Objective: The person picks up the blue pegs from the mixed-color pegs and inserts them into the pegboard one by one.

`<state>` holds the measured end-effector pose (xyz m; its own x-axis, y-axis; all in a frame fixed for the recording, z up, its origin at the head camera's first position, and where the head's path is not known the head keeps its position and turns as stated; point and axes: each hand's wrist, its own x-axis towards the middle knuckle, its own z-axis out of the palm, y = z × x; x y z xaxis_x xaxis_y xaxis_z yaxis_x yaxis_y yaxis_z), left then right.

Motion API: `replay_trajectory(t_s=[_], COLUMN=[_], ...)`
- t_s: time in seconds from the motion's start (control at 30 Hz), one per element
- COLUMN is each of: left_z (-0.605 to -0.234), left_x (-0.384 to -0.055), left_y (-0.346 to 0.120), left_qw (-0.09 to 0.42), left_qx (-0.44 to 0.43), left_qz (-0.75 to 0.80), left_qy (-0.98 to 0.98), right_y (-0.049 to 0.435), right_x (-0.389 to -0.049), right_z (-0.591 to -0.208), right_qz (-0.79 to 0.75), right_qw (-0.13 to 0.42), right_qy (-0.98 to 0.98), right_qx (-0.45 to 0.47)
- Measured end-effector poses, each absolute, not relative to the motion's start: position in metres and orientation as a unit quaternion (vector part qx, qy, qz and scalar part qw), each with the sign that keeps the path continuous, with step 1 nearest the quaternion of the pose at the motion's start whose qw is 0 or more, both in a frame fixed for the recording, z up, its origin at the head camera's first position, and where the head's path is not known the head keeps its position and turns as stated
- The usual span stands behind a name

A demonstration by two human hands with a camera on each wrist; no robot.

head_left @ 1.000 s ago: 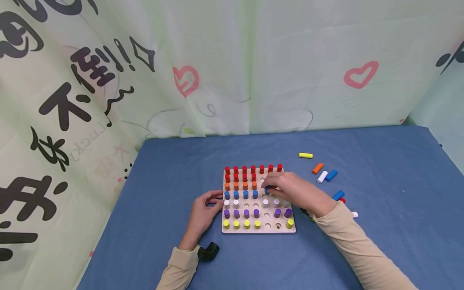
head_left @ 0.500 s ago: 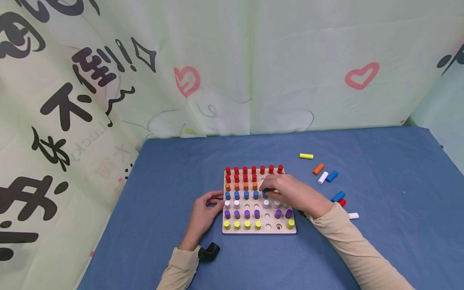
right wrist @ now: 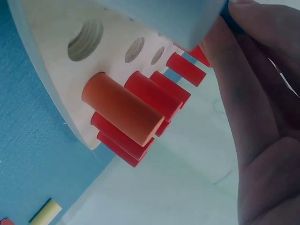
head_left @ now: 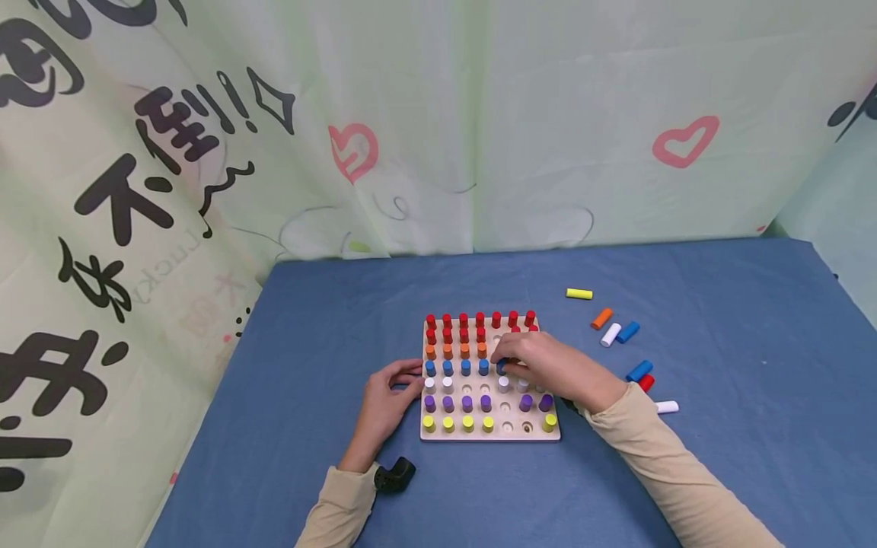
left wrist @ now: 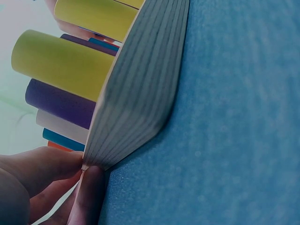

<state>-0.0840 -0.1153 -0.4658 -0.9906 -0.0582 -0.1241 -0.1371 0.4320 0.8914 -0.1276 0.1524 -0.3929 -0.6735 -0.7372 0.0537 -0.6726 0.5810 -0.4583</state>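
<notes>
A wooden pegboard (head_left: 496, 434) bears rows of coloured pegs: red, orange, blue, white, purple and yellow. My right hand (head_left: 558, 369) pinches a blue peg (head_left: 501, 367) between thumb and fingers, at the right end of the blue row. Whether that peg is fully seated cannot be seen. In the right wrist view, the fingers partly cover the peg, near an orange peg (right wrist: 123, 108) and bare holes. Thumb and fingers of my left hand (head_left: 385, 403) hold the board's left edge; the left wrist view shows the thumb (left wrist: 56, 161) at its corner.
Loose pegs lie on the blue cloth right of the board: yellow (head_left: 578, 294), orange (head_left: 601, 318), white (head_left: 610, 335), red (head_left: 647, 383) and several others. A printed curtain (head_left: 534, 183) hangs behind the table.
My right hand has shifted slightly left and down, bringing the blue peg into line with the blue row. The left hand stays at the board's edge.
</notes>
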Motion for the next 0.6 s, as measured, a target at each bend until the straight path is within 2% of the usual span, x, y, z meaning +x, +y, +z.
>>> replay_trajectory(t_s=[0.6], left_z=[-0.466], left_x=[-0.0836], left_y=[-0.1157], left_qw=[0.039], left_qx=[-0.054], left_qz=[0.525], left_qy=[0.848], right_y=[0.1539], right_x=[-0.1232], right_z=[-0.3941], right_qz=[-0.218], right_qw=[0.072], right_qy=[0.9], right_qx=[-0.371])
